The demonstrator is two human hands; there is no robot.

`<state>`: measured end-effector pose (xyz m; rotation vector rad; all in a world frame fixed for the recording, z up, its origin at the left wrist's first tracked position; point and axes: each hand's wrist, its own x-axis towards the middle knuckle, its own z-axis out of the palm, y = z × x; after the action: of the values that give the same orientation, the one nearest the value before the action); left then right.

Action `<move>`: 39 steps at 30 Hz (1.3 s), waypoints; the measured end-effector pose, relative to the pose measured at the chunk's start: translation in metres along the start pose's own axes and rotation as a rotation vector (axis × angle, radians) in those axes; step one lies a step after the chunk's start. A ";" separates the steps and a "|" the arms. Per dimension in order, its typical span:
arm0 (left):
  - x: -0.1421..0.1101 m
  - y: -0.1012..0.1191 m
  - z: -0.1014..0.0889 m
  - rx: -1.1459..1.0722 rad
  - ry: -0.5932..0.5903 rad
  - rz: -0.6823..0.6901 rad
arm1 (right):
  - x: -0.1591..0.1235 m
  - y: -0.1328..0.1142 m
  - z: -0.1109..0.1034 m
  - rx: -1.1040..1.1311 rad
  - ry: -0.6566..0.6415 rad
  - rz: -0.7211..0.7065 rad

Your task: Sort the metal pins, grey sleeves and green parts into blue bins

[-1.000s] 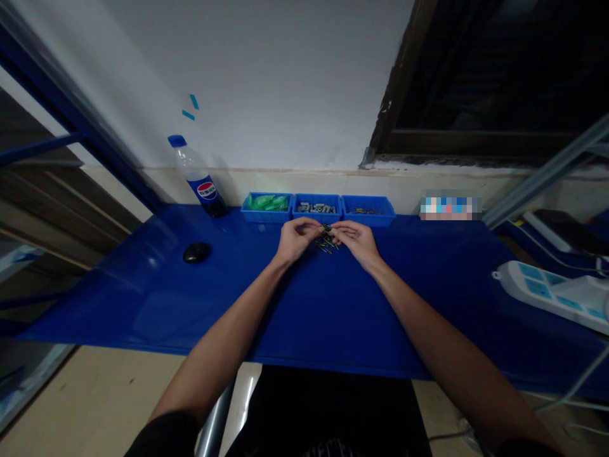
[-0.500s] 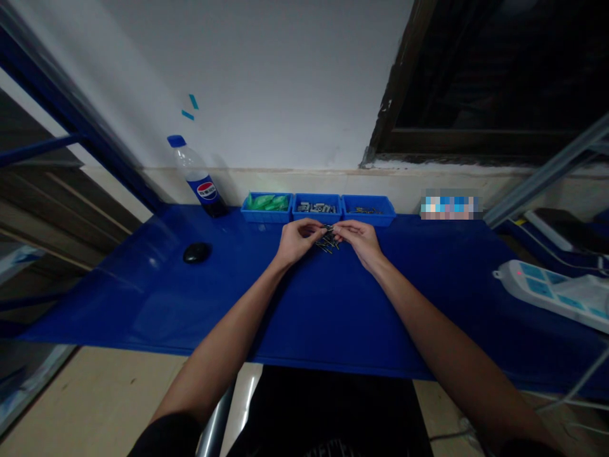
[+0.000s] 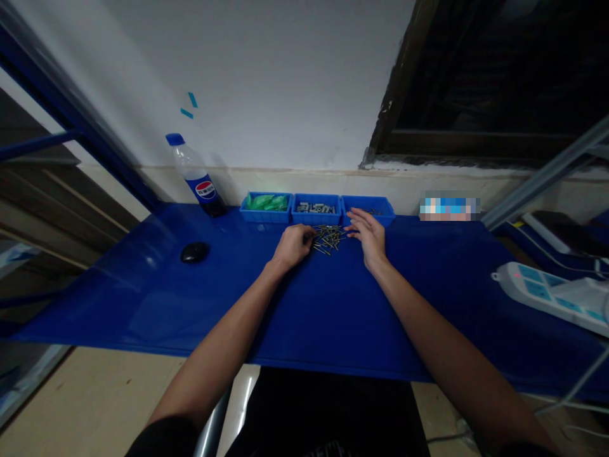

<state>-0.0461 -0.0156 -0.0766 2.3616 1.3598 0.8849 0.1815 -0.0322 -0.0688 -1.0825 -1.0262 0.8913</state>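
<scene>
Screws (image 3: 329, 240), seemingly, between two hands (image 3: 294, 245), three bins (image 3: 316, 218)

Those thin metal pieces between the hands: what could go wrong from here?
The metal pieces lie loose on the blue table, between the left hand and the open right hand, so a careless brush might scatter them. The tall bottle stands left of the blue bins; if knocked, it could topple.

Glossy blue tabletop (image 3: 200, 304), metallic screws (image 3: 329, 237), clear plastic bottle (image 3: 188, 162).
</scene>
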 end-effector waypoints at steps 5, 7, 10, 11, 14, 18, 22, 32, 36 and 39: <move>0.001 -0.005 0.004 -0.119 0.062 -0.008 | -0.004 -0.003 0.003 0.000 -0.037 0.009; 0.002 -0.006 0.005 -0.162 0.087 -0.008 | -0.005 -0.003 0.003 -0.004 -0.049 0.007; 0.002 -0.007 0.005 -0.187 0.136 -0.019 | -0.006 -0.003 0.003 -0.009 -0.065 0.000; 0.002 -0.006 0.005 -0.194 0.148 -0.031 | -0.006 -0.003 0.003 -0.010 -0.070 -0.001; 0.002 -0.003 0.005 -0.220 0.163 -0.072 | -0.007 -0.003 0.004 -0.007 -0.081 -0.003; 0.001 0.003 0.003 -0.227 0.166 -0.072 | -0.007 -0.004 0.005 -0.001 -0.085 0.003; 0.001 0.005 0.003 -0.233 0.178 -0.050 | -0.009 -0.005 0.006 -0.001 -0.097 0.011; 0.002 0.013 -0.004 -0.221 0.297 -0.005 | -0.010 -0.005 0.007 -0.038 -0.112 -0.019; 0.003 0.021 -0.005 -0.394 0.322 -0.061 | -0.010 -0.003 0.007 -0.099 -0.131 -0.066; 0.004 0.024 -0.001 -0.620 0.276 -0.121 | -0.013 -0.001 0.008 -0.135 -0.182 -0.104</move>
<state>-0.0288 -0.0242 -0.0623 1.7174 1.0887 1.3920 0.1703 -0.0423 -0.0690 -1.0638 -1.2982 0.8573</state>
